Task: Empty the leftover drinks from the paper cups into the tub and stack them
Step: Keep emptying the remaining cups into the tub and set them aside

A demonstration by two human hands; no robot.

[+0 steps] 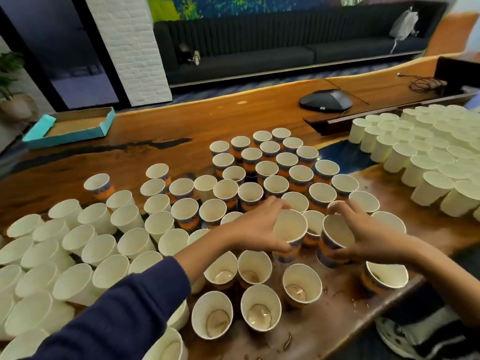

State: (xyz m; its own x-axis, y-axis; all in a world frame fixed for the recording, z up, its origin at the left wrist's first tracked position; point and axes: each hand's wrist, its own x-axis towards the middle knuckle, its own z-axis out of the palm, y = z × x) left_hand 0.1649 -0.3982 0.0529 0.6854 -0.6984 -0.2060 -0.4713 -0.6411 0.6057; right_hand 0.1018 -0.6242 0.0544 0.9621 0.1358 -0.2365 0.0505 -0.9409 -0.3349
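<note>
Several paper cups with orange and blue print stand close together on the wooden table point(161, 126). My left hand point(255, 226) grips one printed cup point(289, 231) by its rim and side. My right hand point(363, 233) grips another printed cup point(335, 239) just to the right of it. Both cups are tilted a little toward me. Near the front edge, several cups point(255, 310) hold a thin layer of brown liquid. No tub is in view.
Plain white cups point(78, 245) crowd the left of the table. Upturned white cups point(431, 152) fill the right. A teal cardboard tray point(70, 127) sits at the far left, a black conference phone point(326, 100) at the back. Spills stain the wood by the front edge.
</note>
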